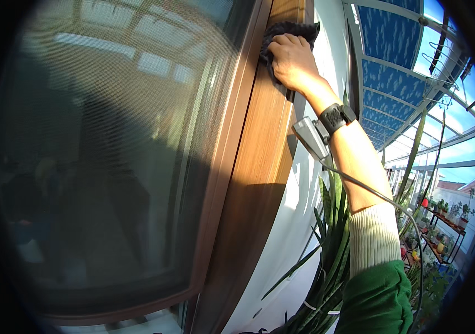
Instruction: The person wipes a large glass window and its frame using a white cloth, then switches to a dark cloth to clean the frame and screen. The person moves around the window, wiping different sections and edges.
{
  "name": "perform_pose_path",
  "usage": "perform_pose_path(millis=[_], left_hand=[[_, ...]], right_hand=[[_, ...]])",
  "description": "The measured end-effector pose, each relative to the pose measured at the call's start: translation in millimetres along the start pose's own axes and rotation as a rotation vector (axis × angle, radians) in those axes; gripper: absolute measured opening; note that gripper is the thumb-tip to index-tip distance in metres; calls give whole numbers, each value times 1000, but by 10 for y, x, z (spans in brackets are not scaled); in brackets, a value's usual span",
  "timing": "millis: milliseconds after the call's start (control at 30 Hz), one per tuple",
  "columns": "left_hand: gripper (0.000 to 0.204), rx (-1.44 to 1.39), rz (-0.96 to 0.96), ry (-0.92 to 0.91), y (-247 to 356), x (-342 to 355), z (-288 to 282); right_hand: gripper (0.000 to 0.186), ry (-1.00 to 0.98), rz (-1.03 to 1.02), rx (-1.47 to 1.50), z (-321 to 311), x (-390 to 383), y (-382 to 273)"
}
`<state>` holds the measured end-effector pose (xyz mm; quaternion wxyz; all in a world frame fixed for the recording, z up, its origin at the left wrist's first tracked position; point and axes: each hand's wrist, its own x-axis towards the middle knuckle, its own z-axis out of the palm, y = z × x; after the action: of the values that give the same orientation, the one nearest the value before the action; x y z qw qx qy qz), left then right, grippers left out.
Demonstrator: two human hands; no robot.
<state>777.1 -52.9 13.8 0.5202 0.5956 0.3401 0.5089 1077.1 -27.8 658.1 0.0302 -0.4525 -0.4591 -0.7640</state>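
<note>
High up on a brown wooden door frame (259, 150), my right hand (293, 60) presses a dark grey cloth (275, 36) against the wood. The fingers are bent over the bunched cloth, and part of it hangs below the palm. My right arm reaches up from the lower right, in a green sleeve with a cream ribbed cuff. A black strap with a small grey device (311, 138) and a cable is on the wrist. To the left of the frame is a mesh screen panel (109, 167) with a brown border. My left hand is out of the picture.
Tall snake plants (332, 239) stand beside the white wall (273, 267), close under my right arm. Farther right, a plant rack (443, 234) holds several potted plants. A glazed roof with blue patterned shades (390, 78) stretches overhead, and wire hangers (443, 64) hang at the upper right.
</note>
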Motion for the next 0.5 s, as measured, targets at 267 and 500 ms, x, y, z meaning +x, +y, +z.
perform_pose_path(millis=[267, 500], left_hand=[[21, -6, 61, -99, 395, 342, 405], [26, 27, 188, -228, 268, 801, 586]], right_hand=[[18, -94, -178, 214, -281, -774, -345], [24, -33, -84, 30, -25, -171, 38]])
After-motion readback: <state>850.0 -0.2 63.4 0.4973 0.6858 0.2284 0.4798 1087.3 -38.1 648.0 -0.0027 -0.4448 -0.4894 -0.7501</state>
